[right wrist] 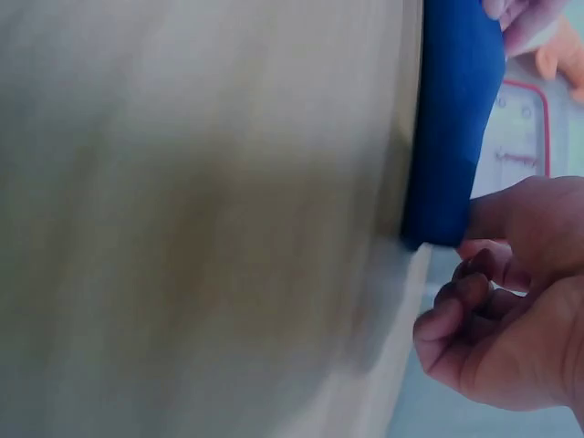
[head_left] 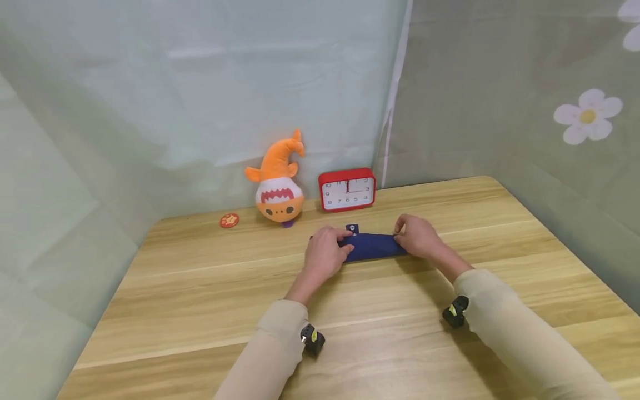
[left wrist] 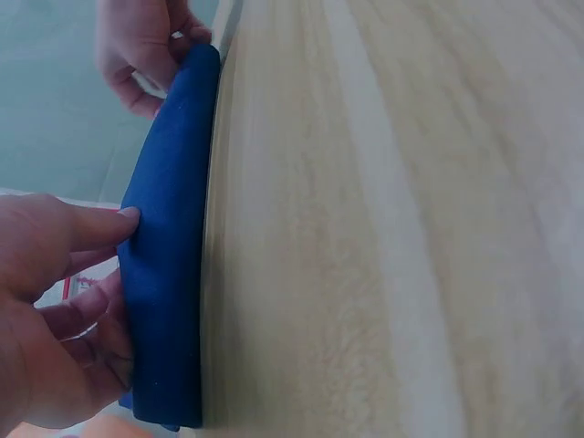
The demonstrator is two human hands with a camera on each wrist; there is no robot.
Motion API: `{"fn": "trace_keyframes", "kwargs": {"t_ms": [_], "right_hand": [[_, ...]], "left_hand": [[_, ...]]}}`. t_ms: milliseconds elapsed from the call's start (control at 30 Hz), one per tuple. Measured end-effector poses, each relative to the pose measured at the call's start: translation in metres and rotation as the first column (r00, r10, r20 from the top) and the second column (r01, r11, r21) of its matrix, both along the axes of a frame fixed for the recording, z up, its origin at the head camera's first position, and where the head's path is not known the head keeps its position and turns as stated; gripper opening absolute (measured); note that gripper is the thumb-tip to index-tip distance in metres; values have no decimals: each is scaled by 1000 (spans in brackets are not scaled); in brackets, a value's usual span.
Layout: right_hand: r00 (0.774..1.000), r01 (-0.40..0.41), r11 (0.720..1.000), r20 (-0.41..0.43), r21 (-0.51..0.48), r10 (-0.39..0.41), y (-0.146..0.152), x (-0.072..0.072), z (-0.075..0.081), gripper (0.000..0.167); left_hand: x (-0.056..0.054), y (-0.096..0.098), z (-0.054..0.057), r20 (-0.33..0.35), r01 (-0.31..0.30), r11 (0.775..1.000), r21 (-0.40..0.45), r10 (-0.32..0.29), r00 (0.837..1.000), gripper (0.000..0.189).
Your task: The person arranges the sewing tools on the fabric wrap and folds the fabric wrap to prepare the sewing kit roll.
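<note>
A dark blue folded fabric piece lies lengthwise across the table, with a small tab bearing a metal snap sticking out from its far edge. My left hand grips it near the left end. In the left wrist view the left thumb presses on the blue fabric while the other fingers go behind it. At the opposite end my right hand pinches the fabric's upper corner. The right wrist view shows the right thumb against that end and the other right fingers curled below.
Behind the fabric stands a red alarm clock with a white face. An orange and white plush shark leans head-down against the backdrop. To its left is a round red disc on the wooden table. Cloth walls close off the back and sides.
</note>
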State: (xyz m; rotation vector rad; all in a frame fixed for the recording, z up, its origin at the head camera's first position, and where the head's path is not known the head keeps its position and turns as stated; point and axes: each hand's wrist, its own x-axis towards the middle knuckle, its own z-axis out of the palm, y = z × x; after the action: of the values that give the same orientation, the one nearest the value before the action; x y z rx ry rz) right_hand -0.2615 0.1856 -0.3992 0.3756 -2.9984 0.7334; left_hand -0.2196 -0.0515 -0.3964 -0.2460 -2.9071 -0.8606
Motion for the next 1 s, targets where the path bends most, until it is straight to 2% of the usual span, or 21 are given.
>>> {"fn": "trace_keyframes", "kwargs": {"t_ms": [100, 167, 300, 400, 500, 833, 1000], "right_hand": [[999, -5, 998, -54, 58, 8, -12, 0, 7, 10], [998, -9, 998, -67, 59, 13, -22, -1, 12, 12], [1000, -27, 998, -11, -62, 26, -45, -5, 18, 19], [997, -34, 982, 67, -186, 47, -59, -9, 19, 26], [988, -28, 967, 138, -255, 64, -67, -14, 16, 30], [976, 1, 949, 206, -316, 67, -74, -21, 9, 29], [982, 3, 943, 179, -334, 60, -76, -18, 10, 19]], "left_hand": [[-1, 0, 0, 1, 11, 1000, -6, -11, 1000, 32], [-1, 0, 1, 0, 11, 1000, -12, -11, 1000, 32], [-1, 0, 2, -4, 13, 999, -30, -13, 1000, 31], [-2, 2, 2, 0, 23, 999, -39, -23, 1000, 32], [-2, 2, 2, 15, 23, 999, -43, -23, 1000, 32], [-1, 3, 2, 39, 13, 998, -53, -11, 999, 30], [-2, 2, 2, 29, -12, 999, -42, 13, 999, 25]]}}
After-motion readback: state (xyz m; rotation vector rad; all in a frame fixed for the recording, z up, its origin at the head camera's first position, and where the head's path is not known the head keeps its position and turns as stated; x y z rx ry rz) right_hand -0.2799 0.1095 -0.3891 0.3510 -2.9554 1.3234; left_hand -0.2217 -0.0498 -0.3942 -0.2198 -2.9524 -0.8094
